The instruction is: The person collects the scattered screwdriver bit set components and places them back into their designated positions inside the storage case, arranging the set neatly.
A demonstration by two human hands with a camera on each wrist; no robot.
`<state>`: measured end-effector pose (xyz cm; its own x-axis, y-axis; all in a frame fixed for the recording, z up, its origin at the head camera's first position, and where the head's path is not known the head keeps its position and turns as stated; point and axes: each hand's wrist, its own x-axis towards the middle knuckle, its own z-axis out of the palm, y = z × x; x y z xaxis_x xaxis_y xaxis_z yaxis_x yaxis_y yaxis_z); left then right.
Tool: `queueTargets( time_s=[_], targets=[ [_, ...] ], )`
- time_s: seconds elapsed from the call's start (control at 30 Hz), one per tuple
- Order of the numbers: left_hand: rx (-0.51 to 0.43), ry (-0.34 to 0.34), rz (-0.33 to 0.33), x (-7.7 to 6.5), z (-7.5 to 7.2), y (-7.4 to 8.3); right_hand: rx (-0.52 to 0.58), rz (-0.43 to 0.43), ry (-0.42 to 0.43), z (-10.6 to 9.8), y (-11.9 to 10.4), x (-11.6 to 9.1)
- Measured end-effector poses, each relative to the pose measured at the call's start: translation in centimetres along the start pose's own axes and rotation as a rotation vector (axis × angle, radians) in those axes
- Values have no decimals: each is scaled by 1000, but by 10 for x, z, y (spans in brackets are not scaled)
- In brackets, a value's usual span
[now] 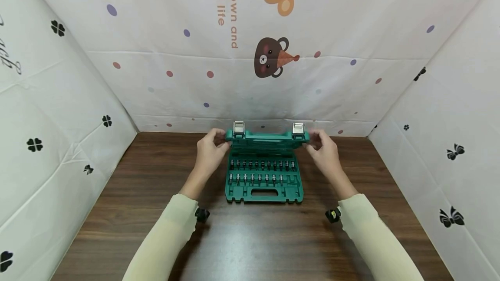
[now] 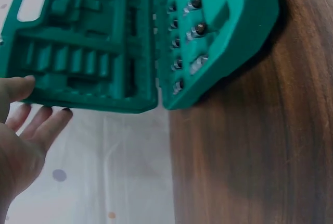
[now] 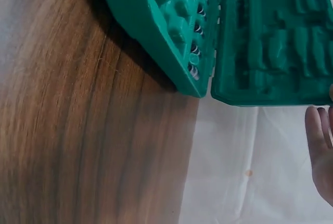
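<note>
A green plastic socket-bit case [image 1: 258, 192] lies on the table, its lid [image 1: 269, 141] raised on the hinge side with two metal latches along the top edge. Two rows of metal bit sockets [image 1: 262, 165] sit in the base; a few slots at the right end of the front row hold none. At the lid's left corner my left hand [image 1: 209, 152] pinches the edge, thumb on the inner face and fingers behind, as the left wrist view shows. The opposite corner is pinched by my right hand [image 1: 325, 153], only partly visible in the right wrist view.
The case stands near the back edge of a dark wooden table [image 1: 242, 246]. Behind it rises a patterned cloth wall [image 1: 234, 86], with white cloth walls on the left [image 1: 58, 116] and right [image 1: 429, 125]. The front of the case has a handle slot.
</note>
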<state>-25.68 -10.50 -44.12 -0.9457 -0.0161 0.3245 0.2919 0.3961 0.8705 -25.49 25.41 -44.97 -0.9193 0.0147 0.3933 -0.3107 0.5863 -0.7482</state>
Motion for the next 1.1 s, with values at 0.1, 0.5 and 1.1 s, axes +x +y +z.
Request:
queueTargets(
  time_s=[0.1,0.5,1.1],
  targets=[
    [26,-40,-24,-3,-9,5,-24,15,-23,-5,-3,-5],
    [-33,-289,-218,-11,-37,14,-76,68,-102,-20,-18,-23],
    [-46,-252,-228,-28,-29,7,-58,63,-99,-15,-17,-51]
  ],
)
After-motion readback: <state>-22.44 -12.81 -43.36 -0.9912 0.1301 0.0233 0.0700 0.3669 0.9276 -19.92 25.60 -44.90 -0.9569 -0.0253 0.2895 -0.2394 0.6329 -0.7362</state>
